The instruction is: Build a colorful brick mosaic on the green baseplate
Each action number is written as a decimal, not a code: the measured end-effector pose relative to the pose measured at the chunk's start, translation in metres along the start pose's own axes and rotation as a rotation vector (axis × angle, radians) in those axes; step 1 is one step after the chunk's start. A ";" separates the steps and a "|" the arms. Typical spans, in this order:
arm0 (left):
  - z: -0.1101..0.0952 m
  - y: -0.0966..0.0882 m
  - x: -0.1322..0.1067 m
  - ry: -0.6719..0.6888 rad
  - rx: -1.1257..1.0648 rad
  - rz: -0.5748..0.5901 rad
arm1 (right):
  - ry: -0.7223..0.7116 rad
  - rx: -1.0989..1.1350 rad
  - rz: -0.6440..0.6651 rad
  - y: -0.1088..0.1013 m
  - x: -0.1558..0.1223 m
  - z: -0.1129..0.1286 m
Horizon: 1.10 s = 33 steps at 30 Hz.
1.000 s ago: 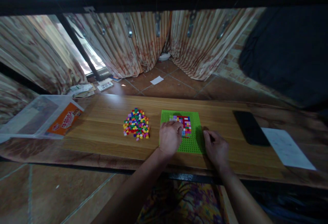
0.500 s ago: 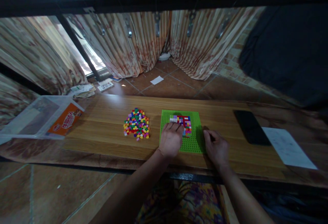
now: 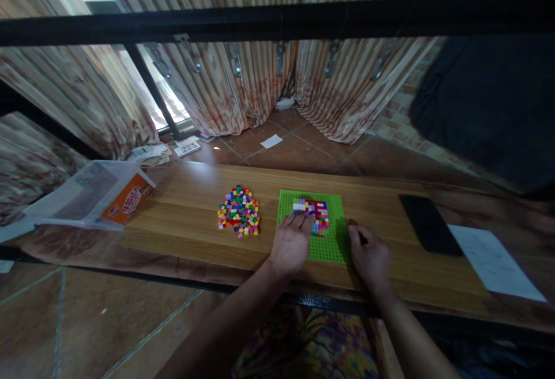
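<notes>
Wooden table (image 3: 186,234) is sitting in a room w/ a tile floor (image 3: 295,150) and striped curtains (image 3: 243,89) hanging behind. A black bar (image 3: 277,20) is crossing the top of the view. On the table, a green plate (image 3: 332,246) is lying in front of the person, w/ a pile (image 3: 239,219) of loose coloured bricks just to its left.

Progress, judging by the layout: only a small patch (image 3: 314,211) of bricks is covering the plate's far-middle part. Most studs are showing bare and the pile is looking big, so lots is remaining.

L hand (image 3: 291,246) is lying palm down, fingers loose and open, tips touching the patch's near-left edge. R hand (image 3: 372,260) is resting curled at the plate's right edge; can't tell if it's holding anything.

A phone (image 3: 429,230) and paper (image 3: 494,263) are lying well to the right, and a clear box (image 3: 87,197) at far left.
</notes>
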State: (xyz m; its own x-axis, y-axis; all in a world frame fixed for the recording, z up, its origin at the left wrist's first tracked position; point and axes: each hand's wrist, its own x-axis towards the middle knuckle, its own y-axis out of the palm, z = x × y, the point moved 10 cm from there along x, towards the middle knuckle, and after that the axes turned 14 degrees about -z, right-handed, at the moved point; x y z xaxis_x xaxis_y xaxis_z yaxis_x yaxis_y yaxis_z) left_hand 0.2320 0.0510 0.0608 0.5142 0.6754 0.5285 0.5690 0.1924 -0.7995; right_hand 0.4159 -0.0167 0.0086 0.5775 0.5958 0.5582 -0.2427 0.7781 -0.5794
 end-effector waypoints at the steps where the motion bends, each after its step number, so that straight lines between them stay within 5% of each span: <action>1: 0.006 -0.007 -0.005 -0.035 -0.025 -0.038 | -0.002 0.004 -0.002 0.000 0.000 -0.001; 8: 0.091 -0.067 -0.069 -0.432 -0.014 -0.307 | 0.005 0.015 -0.016 -0.001 -0.001 -0.004; 14: 0.142 -0.089 -0.109 -0.626 0.115 -0.298 | -0.010 -0.008 -0.022 -0.004 -0.002 -0.005; 28: 0.143 -0.067 -0.098 -0.545 0.194 -0.202 | -0.033 -0.041 -0.020 -0.004 -0.001 -0.003; 33: 0.127 -0.066 -0.089 -0.577 0.087 -0.195 | -0.003 -0.025 -0.019 -0.004 -0.001 -0.004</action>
State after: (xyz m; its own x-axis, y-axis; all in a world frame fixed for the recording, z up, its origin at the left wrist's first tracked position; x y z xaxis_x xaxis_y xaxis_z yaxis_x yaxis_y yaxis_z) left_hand 0.0671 0.0692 0.0301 -0.0384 0.8937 0.4470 0.5503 0.3923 -0.7371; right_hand 0.4190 -0.0209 0.0080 0.5793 0.5814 0.5713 -0.2120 0.7842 -0.5831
